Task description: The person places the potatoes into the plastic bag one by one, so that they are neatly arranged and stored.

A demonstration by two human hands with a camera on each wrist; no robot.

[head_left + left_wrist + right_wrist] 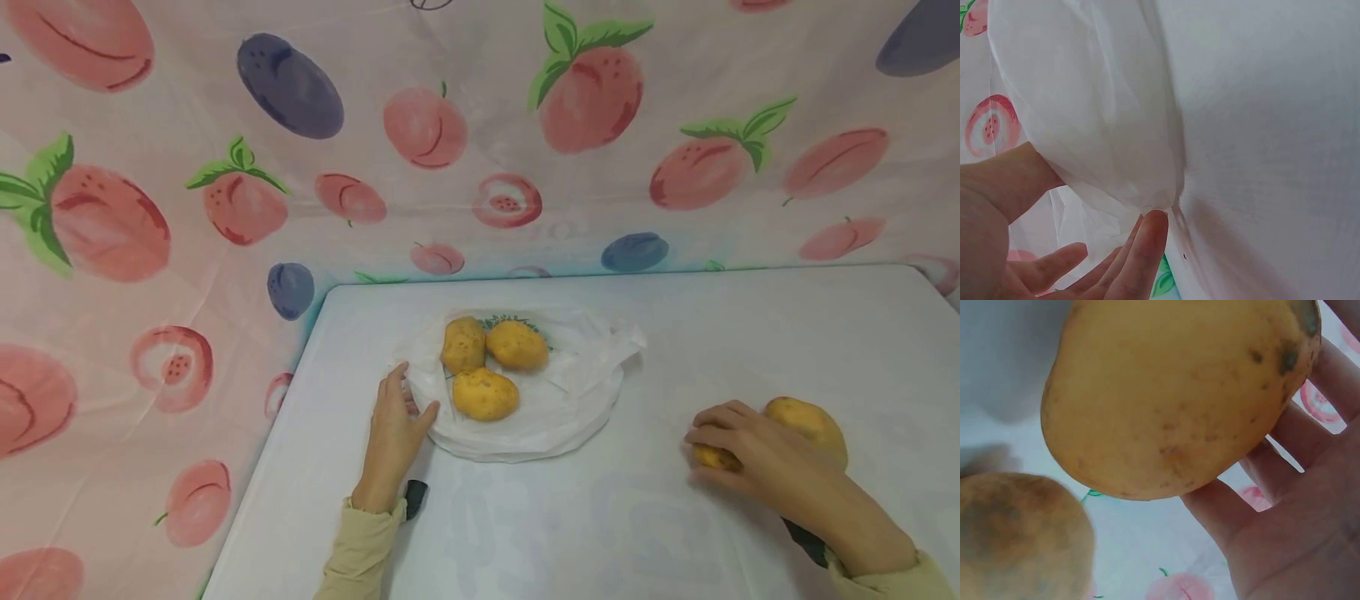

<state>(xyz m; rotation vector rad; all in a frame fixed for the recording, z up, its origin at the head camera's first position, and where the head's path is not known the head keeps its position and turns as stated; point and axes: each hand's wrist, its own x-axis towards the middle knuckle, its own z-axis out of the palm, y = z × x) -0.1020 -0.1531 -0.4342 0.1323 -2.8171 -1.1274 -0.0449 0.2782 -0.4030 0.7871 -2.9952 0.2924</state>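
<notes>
My right hand [765, 458] curls over a yellow potato [716, 457] at the right of the table. In the right wrist view, the fingers lie along one side of that potato [1179, 400], which has dark spots. Close beside it is a second potato [813, 427]. On the left, my left hand [393, 429] has its thumb and fingers spread at the near-left edge of a white plastic bag [577, 425]. A fingertip touches the bag [1097, 112] in the left wrist view. Three potatoes [486, 395] lie together on the bag.
The white table [570, 533] meets a fruit-patterned cloth [480, 100] at its back and left edges. A twisted end of the bag sticks out toward the right. Dark bands are on both wrists.
</notes>
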